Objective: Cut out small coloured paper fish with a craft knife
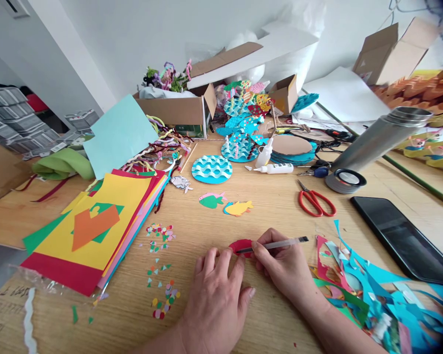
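My left hand (pixel 217 295) lies flat on the wooden table, fingers spread, its fingertips touching the near left edge of a small red paper piece (pixel 239 245). In my right hand (pixel 282 263) is a slim pen (pixel 286 243), pinched between thumb and fingers. Its tip rests on or just over the red paper; exact contact is hard to make out. The hands partly cover the red piece. Just beyond lie a yellow paper fish (pixel 240 208) and a green paper fish (pixel 210 200). Left of my hands are small groups of paper confetti (pixel 166 300).
Coloured paper sheets (pixel 129 189) are stacked at left. On the right are red-handled scissors (pixel 316 202), a phone (pixel 402 238), paper scraps (pixel 376 280) and a steel flask (pixel 382 137). Glue bottles (pixel 278 168) and a blue wavy disc (pixel 211 169) sit farther back, before a cardboard box (pixel 173 110).
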The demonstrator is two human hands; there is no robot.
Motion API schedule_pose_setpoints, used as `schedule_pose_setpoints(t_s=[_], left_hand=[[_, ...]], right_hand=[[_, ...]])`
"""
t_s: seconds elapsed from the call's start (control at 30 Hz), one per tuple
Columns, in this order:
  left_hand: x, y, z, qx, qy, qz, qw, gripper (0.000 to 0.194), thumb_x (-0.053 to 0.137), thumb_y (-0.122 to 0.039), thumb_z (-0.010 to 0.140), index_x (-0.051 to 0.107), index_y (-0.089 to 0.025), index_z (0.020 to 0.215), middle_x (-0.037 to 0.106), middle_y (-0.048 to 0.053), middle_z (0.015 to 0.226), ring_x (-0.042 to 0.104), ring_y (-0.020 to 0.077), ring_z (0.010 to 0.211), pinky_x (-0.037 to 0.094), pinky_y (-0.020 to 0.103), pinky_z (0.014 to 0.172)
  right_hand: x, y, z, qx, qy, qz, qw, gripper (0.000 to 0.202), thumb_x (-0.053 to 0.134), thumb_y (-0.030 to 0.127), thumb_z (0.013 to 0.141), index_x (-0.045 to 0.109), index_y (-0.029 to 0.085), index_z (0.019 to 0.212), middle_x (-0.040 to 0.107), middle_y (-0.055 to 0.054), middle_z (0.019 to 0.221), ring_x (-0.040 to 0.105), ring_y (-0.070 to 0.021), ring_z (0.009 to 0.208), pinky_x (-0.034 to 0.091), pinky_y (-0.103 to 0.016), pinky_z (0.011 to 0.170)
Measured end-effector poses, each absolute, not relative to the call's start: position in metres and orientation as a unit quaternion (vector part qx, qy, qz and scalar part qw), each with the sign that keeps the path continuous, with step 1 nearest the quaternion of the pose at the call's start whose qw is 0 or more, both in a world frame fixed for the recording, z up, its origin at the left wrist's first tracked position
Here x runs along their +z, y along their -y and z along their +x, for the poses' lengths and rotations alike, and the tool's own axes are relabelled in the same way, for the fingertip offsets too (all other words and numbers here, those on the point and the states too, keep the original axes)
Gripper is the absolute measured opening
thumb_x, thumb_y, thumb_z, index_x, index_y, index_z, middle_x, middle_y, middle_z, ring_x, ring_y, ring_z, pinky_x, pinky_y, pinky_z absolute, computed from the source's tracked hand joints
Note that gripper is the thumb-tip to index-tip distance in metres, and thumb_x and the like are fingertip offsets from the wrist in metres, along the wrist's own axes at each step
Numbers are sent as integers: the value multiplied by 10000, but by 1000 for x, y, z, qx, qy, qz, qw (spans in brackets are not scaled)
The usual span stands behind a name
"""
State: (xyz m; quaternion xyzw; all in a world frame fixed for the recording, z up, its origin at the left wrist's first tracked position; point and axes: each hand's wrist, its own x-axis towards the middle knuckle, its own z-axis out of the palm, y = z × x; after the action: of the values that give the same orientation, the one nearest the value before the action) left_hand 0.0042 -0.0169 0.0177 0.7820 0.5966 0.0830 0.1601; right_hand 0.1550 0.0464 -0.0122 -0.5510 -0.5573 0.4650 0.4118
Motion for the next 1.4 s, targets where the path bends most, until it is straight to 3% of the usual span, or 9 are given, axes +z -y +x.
schedule_pose_setpoints(t_s=[0.3, 0.8, 1.1, 1.4], left_hand=[[18, 16, 5, 68, -603, 776, 173, 444, 537, -357, 942, 489, -250, 1370, 531, 63, 1299, 431, 329, 1174, 406, 547, 973], [17, 16, 4, 83, -598, 780, 165, 425, 549, -370, 938, 505, -256, 1346, 543, 60, 1261, 460, 307, 1122, 422, 521, 946], [18, 18, 4, 86, -599, 779, 165, 403, 555, -356, 934, 529, -240, 1319, 552, 59, 1260, 466, 303, 1118, 425, 517, 953], [16, 17, 5, 77, -601, 778, 164, 397, 555, -364, 934, 538, -234, 1308, 545, 64, 1277, 457, 313, 1144, 418, 529, 962]], right_hand=[[-4, -45, 154, 489, 538, -552, 409, 212, 653, 310, 766, 514, 214, 638, 534, 44, 457, 409, -87, 373, 301, -199, 367], [-6, -45, 154, 490, 547, -545, 403, 224, 655, 334, 778, 524, 211, 645, 540, 42, 453, 404, -89, 373, 297, -198, 365], [-5, -45, 154, 490, 522, -556, 422, 322, 680, 475, 793, 530, 215, 677, 551, 36, 455, 430, -105, 353, 299, -214, 361], [-9, -46, 154, 483, 533, -552, 422, 340, 659, 498, 809, 532, 212, 676, 547, 36, 444, 420, -101, 347, 304, -209, 357]])
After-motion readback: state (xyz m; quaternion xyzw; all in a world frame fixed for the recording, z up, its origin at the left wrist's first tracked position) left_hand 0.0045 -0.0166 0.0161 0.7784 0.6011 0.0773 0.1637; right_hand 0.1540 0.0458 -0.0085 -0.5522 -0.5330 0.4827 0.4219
